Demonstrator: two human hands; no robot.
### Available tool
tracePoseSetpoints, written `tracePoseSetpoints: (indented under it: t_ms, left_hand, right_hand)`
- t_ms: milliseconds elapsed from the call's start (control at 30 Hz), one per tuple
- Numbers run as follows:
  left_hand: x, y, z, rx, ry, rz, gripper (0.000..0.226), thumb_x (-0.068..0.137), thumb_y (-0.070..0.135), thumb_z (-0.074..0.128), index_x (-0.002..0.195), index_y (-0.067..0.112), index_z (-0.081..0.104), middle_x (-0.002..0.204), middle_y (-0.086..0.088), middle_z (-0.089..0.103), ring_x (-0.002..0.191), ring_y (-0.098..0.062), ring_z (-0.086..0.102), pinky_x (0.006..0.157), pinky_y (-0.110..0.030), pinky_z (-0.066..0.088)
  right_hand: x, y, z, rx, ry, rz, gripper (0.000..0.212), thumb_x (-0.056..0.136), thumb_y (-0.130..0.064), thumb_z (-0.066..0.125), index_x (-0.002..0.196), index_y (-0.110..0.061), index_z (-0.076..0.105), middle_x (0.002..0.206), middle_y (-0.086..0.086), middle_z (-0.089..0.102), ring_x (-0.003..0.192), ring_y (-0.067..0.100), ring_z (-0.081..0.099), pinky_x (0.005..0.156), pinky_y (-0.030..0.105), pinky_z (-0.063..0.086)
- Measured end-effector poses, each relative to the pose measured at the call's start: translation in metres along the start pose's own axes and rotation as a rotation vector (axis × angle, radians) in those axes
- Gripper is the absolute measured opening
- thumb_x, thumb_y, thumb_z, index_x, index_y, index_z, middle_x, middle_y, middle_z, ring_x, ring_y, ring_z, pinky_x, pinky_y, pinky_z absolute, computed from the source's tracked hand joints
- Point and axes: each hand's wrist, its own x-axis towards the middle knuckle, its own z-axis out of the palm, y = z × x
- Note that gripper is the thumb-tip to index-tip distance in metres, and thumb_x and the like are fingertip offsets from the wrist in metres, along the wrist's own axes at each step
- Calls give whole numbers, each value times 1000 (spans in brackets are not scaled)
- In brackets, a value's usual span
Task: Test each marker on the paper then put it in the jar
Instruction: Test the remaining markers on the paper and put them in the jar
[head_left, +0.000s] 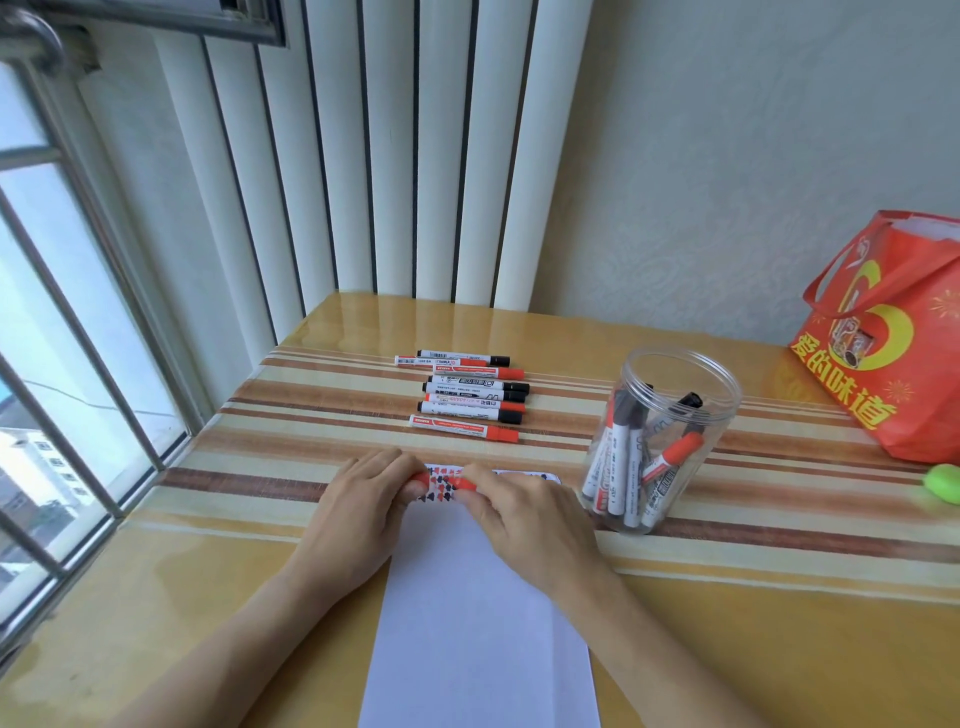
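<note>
Both hands hold one red marker (445, 481) level over the top of the white paper (478, 623). My left hand (358, 512) grips its left end and my right hand (524, 512) grips its right end. Red and black test marks show on the paper behind the marker. A row of several red and black markers (467, 397) lies on the table beyond the paper. The clear plastic jar (670, 441) stands open-topped to the right, with several markers upright inside it.
A red gift bag (893, 332) stands at the far right, a green object (943, 483) below it. A window with bars (62, 364) runs along the left edge of the striped table (260, 519). White wall panels rise behind.
</note>
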Motion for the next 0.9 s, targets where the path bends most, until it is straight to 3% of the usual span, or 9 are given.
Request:
tracePoseSetpoints:
  t_ms: [67, 167, 233, 300, 367, 433, 533, 733, 900]
  left_hand:
    - [0, -2, 2, 41, -24, -60, 27, 108, 40, 36, 101, 22, 56, 93, 16, 50, 85, -13, 50, 75, -35, 44]
    - [-1, -5, 5, 103, -95, -113, 22, 105, 40, 37, 109, 26, 54, 104, 15, 51, 98, -13, 52, 84, -35, 44]
    - [-2, -5, 7, 142, -136, -131, 25, 103, 43, 37, 111, 28, 55, 111, 16, 50, 105, -14, 52, 89, -34, 43]
    - [-3, -4, 7, 157, -187, -137, 33, 101, 50, 37, 121, 32, 55, 123, 17, 50, 119, -11, 50, 96, -31, 36]
    - [-3, -3, 5, 148, -258, -110, 44, 100, 59, 35, 137, 40, 49, 140, 21, 45, 137, -5, 38, 107, -31, 27]
    - [-3, -3, 4, 143, -330, -74, 53, 98, 68, 31, 146, 47, 40, 150, 24, 37, 147, -1, 25, 116, -35, 21]
    - [-3, -4, 4, 157, -362, -64, 58, 95, 77, 29, 146, 51, 39, 152, 24, 35, 147, -1, 25, 119, -37, 20]
    - [-4, -3, 4, 149, -343, -68, 59, 94, 77, 33, 145, 49, 43, 151, 22, 38, 143, -4, 32, 118, -38, 22]
    - [-3, -1, 3, 129, -351, -73, 60, 91, 80, 37, 143, 49, 44, 149, 22, 39, 141, -4, 34, 118, -39, 23]
  right_hand:
    - [0, 10, -5, 78, 25, 98, 34, 106, -51, 33, 123, -33, 56, 95, -8, 70, 86, 24, 68, 63, 38, 49]
    - [0, 21, -11, 344, 48, 228, 44, 110, -26, 39, 153, -35, 40, 129, -6, 66, 110, 11, 64, 89, 32, 50]
    - [2, 22, -13, 492, 93, 252, 47, 110, -14, 42, 150, -38, 43, 125, -6, 63, 94, 8, 64, 84, 27, 50]
    - [5, 24, -10, 629, 153, 267, 39, 108, -4, 43, 129, -31, 62, 113, -2, 62, 75, 15, 67, 74, 28, 55]
    - [6, 26, -8, 835, 171, 364, 39, 108, 1, 40, 113, -20, 73, 110, 8, 62, 71, 19, 70, 72, 29, 58]
    - [6, 28, -8, 1058, 154, 485, 41, 108, 3, 38, 113, -14, 75, 111, 17, 62, 71, 20, 69, 73, 31, 60]
    - [6, 32, -12, 1165, 117, 556, 42, 107, 6, 35, 120, -8, 73, 113, 25, 61, 72, 22, 66, 72, 29, 59]
    - [6, 42, -17, 1186, 139, 622, 47, 103, 9, 34, 119, -12, 74, 110, 18, 66, 74, 24, 67, 75, 34, 60]
    - [4, 42, -16, 1444, 87, 647, 55, 97, 14, 34, 125, -13, 72, 111, 17, 70, 83, 29, 69, 82, 36, 58]
